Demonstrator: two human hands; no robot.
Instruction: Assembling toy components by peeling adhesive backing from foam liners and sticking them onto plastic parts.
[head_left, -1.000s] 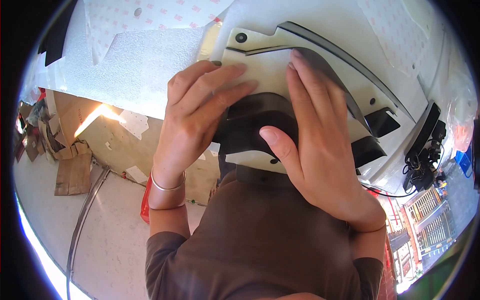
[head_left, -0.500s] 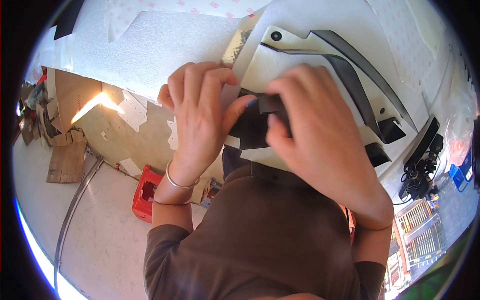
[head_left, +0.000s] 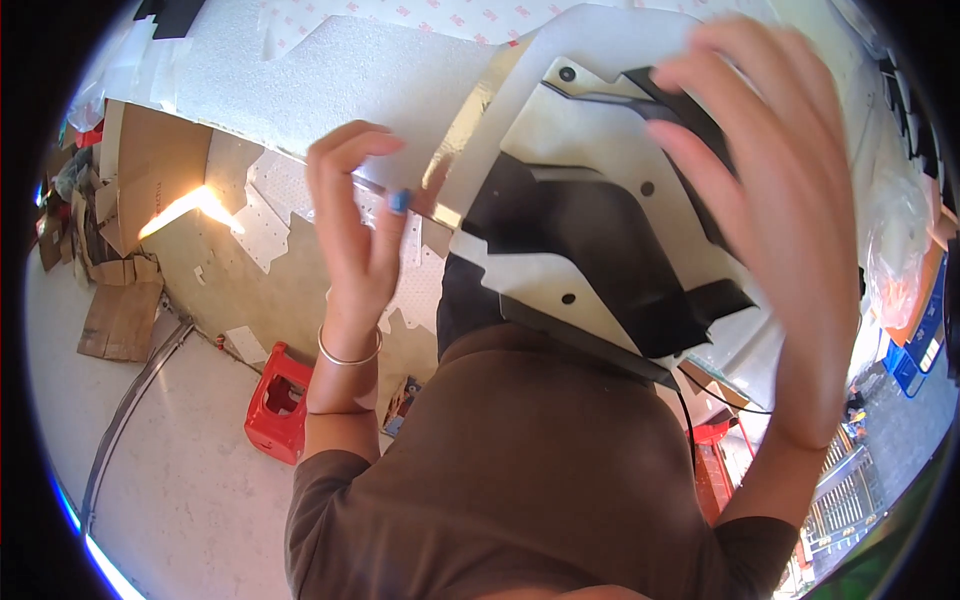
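Observation:
A cream-white board (head_left: 540, 278) with black round dots lies tilted on the near side of the worktop, close to my body. Set on it are a wide, glossy black curved piece (head_left: 600, 215) and a slimmer black curved strip (head_left: 690, 112), partly hidden by my right hand. My left hand (head_left: 350, 215) hovers left of the board, its fingers bent and apart from the thumb, which has a blue tip. Nothing shows in it. Over the board's right side, my right hand (head_left: 775, 150) is raised and a little blurred, fingers spread, holding nothing visible.
White foam sheeting (head_left: 330, 90) covers the worktop, with a shiny gold strip (head_left: 468, 130) along it. A red stool (head_left: 280, 400) stands on the floor at left, near cardboard (head_left: 125, 310). Clear plastic bags (head_left: 895, 240) hang at right. A black cable (head_left: 690, 410) dangles by my body.
Both hands have moved away from the black piece on the board: the left to the left, the right up and to the right. The wide black piece is now uncovered.

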